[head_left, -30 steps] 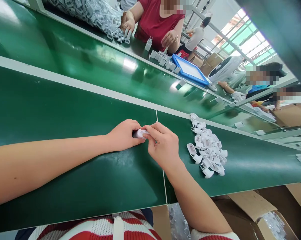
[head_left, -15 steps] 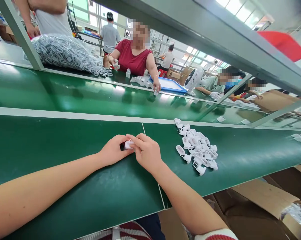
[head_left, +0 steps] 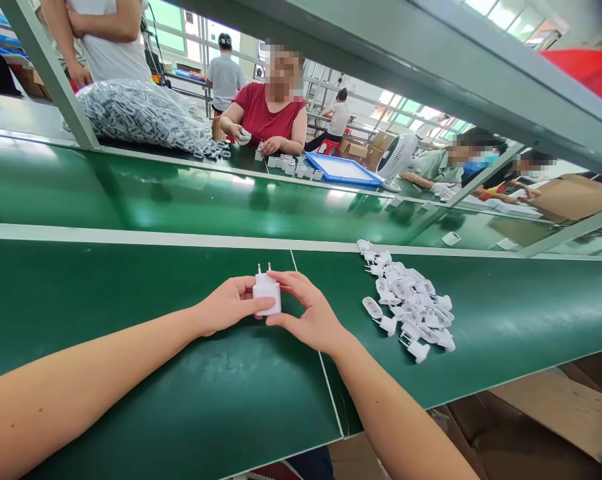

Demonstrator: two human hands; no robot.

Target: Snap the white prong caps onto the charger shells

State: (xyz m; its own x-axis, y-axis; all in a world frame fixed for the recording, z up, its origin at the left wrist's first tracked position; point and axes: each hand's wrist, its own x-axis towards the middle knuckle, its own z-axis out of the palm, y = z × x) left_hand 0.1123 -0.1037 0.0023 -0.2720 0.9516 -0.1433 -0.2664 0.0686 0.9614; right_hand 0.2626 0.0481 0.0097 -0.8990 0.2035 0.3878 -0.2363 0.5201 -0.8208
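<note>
A small white charger plug (head_left: pixel 267 295) with two metal pins pointing up is held between both my hands just above the green worktop (head_left: pixel 131 313). My left hand (head_left: pixel 227 305) grips its left side with thumb and fingers. My right hand (head_left: pixel 308 313) holds its right side, fingers curved round it. To the right on the worktop lies a heap of several white plug parts (head_left: pixel 408 308), about a hand's width from my right hand.
A green conveyor belt (head_left: pixel 181 200) runs beyond the worktop. Across it a person in a red top handles white parts beside a blue tray (head_left: pixel 341 170), a clear bag of parts (head_left: pixel 141 117) and a white fan (head_left: pixel 397 157). Cardboard boxes (head_left: pixel 541 413) sit below right.
The white plug was pinched low between my fingertips; now it is turned upright with its pins up and lifted a little. The camera has tilted upward, and the person opposite drew an arm back.
</note>
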